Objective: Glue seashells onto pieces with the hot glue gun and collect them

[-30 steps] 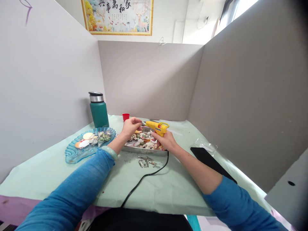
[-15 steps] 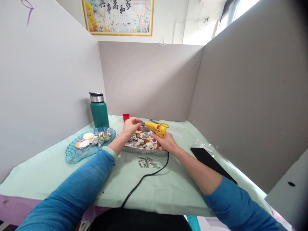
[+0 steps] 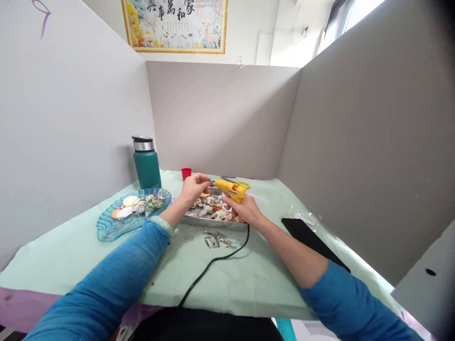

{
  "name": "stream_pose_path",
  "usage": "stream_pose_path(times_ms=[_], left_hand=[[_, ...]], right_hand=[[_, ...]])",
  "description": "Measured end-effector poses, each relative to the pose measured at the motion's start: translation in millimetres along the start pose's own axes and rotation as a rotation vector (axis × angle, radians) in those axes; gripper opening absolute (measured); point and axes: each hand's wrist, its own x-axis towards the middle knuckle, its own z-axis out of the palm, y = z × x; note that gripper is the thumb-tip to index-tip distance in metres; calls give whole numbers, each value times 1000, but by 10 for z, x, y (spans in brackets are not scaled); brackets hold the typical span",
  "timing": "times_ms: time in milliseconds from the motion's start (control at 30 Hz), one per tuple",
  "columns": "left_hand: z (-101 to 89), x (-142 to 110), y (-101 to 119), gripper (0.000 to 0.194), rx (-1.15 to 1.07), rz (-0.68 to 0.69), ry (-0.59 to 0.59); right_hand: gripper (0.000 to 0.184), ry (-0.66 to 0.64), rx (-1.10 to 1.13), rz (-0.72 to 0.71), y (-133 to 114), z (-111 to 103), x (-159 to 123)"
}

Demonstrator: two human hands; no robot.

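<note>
The right hand (image 3: 245, 208) is closed around the handle of a yellow plastic glue gun (image 3: 229, 188), which is held above a shallow rectangular metal tray (image 3: 213, 221), its nozzle turned to the left. The left hand (image 3: 194, 187) is just beside this nozzle, with the tips of thumb and fingers brought together; whether a small piece is between them, I cannot tell. A pale green bracelet (image 3: 169, 227) is around the left wrist, and both arms wear blue sleeves.

In the tray lies a mixed heap of white, orange and greenish seashells (image 3: 213, 203). Behind the glue gun one sees a pair of scissors with yellow handle loops (image 3: 243, 184). In front of the tray, a small group of silver-coloured metal pieces (image 3: 216, 239) lies on the light green table cover (image 3: 266, 279), and beside it a black cable (image 3: 202, 272) curves from below the right hand to the near edge.

To the left of the tray is a blue transparent plate with a scalloped rim (image 3: 110, 232), bearing shells and flat round pieces. Behind the plate stands a green bottle with a black lid (image 3: 146, 166); a small red cup (image 3: 186, 174) stands beyond the left hand. At right there are a flat black object (image 3: 313, 241) and, touching it, a clear plastic wrapper (image 3: 304, 215).
</note>
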Motion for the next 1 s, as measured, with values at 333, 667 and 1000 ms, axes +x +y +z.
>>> stream_pose_path(times_ms=[333, 667, 1000], left_hand=[[5, -8, 3, 21, -1, 8, 7], [-1, 10, 0, 17, 9, -13, 18], [-5, 3, 36, 21, -26, -16, 30]], right_hand=[[26, -20, 36, -7, -33, -11, -14], [25, -58, 13, 6, 2, -1, -1], [30, -48, 69, 63, 29, 3, 10]])
